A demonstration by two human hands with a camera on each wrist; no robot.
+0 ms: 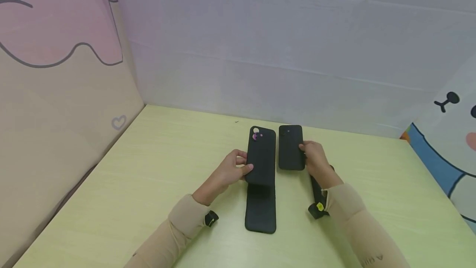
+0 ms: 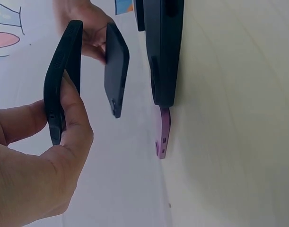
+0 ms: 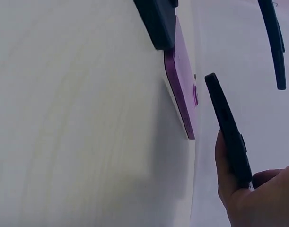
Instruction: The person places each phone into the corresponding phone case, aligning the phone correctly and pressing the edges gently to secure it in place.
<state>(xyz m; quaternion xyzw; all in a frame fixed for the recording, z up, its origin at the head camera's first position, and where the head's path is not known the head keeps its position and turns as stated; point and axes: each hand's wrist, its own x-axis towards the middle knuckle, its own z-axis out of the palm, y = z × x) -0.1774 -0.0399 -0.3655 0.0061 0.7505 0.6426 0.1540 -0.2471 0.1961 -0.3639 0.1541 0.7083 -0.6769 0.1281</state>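
My left hand (image 1: 230, 171) pinches a black phone case (image 1: 262, 152) by its left edge, thumb on the face and fingers behind. Pink shows through the case's camera cutout. To its right, my right hand (image 1: 316, 158) grips the right edge of a black phone (image 1: 291, 148) with a dark camera corner, held up above the table. Below the case, a phone-sized black slab (image 1: 260, 214) lies on the table, its far part hidden. A pink phone (image 3: 179, 82) sticks out from under this slab in both wrist views; the raised case mostly covers it in the head view.
The pale yellow table (image 1: 171, 148) meets a whitish wall sheet (image 1: 260, 73) close behind the phones. Printed cartoon panels stand at the left and right. A small black device (image 1: 211, 218) is worn at the left wrist, another (image 1: 316, 211) at the right.
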